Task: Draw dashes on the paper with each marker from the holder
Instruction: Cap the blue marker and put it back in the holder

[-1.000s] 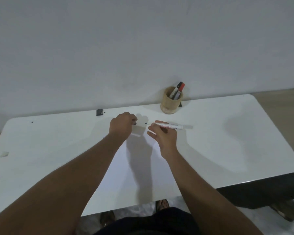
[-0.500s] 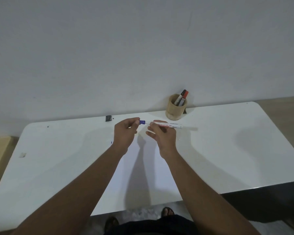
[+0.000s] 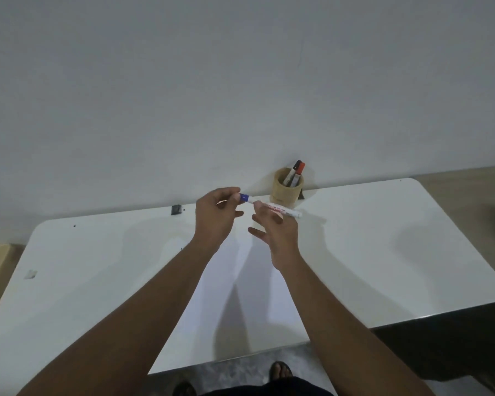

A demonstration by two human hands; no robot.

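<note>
blue cap [image 3: 244,198] now pushed onto marker [image 3: 282,210], left hand [image 3: 216,214] pinching cap, right hand [image 3: 275,232] gripping barrel, both raised over paper [image 3: 249,284]

Table [image 3: 383,252]: white, rounded corners, standing against the wall.
Paper [image 3: 240,295]: lying flat near the front edge.
Holder [image 3: 286,192]: sitting at the back edge.
Black clip [image 3: 176,209]: lying at the back left.
</note>
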